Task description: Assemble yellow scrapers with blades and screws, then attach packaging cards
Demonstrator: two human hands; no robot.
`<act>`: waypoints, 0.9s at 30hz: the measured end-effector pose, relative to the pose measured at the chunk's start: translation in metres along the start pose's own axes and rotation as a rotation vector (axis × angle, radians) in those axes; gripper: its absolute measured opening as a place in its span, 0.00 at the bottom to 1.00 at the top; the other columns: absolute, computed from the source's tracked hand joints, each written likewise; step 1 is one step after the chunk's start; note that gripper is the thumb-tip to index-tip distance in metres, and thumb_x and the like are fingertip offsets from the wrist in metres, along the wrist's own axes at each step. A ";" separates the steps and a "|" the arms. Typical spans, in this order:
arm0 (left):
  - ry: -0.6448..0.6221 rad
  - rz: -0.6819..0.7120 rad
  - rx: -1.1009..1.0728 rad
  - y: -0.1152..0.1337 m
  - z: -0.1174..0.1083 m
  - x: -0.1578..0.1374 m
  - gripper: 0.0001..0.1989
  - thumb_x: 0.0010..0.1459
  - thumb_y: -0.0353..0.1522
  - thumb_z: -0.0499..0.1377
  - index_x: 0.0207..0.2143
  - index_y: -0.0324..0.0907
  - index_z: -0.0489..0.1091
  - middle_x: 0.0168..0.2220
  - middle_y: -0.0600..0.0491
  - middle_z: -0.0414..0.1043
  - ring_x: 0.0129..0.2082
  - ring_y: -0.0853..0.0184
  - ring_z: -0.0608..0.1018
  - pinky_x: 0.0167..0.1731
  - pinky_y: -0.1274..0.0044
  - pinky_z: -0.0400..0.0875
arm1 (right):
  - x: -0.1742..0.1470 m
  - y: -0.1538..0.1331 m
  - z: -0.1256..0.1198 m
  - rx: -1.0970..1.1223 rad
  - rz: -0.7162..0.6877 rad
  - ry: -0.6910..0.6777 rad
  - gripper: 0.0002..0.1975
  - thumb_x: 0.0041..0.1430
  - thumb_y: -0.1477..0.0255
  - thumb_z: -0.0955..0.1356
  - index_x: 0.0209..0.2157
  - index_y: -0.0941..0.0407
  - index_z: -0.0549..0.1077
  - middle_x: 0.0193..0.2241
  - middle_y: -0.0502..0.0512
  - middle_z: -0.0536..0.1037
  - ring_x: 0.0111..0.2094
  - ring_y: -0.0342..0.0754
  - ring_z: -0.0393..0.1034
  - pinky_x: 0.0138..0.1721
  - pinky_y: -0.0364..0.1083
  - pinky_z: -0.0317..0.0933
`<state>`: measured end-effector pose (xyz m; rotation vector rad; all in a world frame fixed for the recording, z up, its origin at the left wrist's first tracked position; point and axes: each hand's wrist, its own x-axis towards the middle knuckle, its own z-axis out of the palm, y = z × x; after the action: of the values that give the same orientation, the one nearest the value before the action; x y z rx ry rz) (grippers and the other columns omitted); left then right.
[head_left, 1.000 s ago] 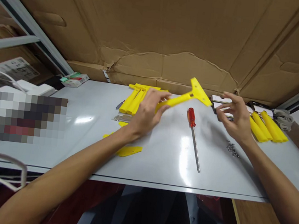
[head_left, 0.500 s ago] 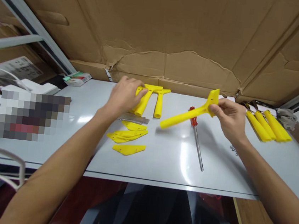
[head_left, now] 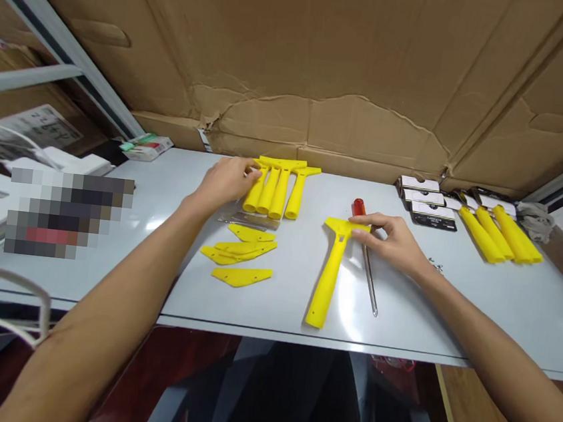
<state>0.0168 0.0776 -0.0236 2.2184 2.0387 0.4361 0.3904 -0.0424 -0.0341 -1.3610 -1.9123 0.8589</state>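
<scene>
My right hand [head_left: 393,241] pinches one end of the T-shaped head of a yellow plastic scraper handle [head_left: 329,276], whose hollow grip points toward the table's front edge. Partly beneath that hand is a screwdriver [head_left: 368,270] with a red handle and a steel shaft. At the back, my left hand [head_left: 228,177] has thumb and fingers closed at the head of the leftmost handle [head_left: 255,191] in a row of similar yellow handles [head_left: 278,194]. Just in front of the row lie thin metal blades [head_left: 250,220], then several flat yellow cover plates [head_left: 241,276] with small holes.
Finished-looking yellow scrapers [head_left: 515,235] lie at the right, beside black-and-white packets [head_left: 426,203]. Small screws [head_left: 435,265] are scattered near my right forearm. White power strips [head_left: 72,169] and cables are at the left. A cardboard wall [head_left: 318,54] stands behind the table [head_left: 281,312].
My right hand has brought the yellow handle down and toward me, turning its grip to the front. My left hand has shifted slightly left, uncovering more of the row.
</scene>
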 end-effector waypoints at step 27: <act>-0.212 0.286 0.019 -0.004 -0.045 -0.039 0.29 0.55 0.64 0.59 0.34 0.51 0.82 0.22 0.60 0.76 0.21 0.73 0.64 0.31 0.74 0.61 | 0.003 0.016 0.021 -0.693 -0.271 0.037 0.24 0.72 0.70 0.57 0.58 0.47 0.78 0.52 0.55 0.75 0.58 0.55 0.54 0.58 0.57 0.59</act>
<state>-0.0015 0.0345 0.0125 2.4576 1.6368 0.1930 0.3817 -0.0384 -0.0586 -1.4104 -2.4061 0.0195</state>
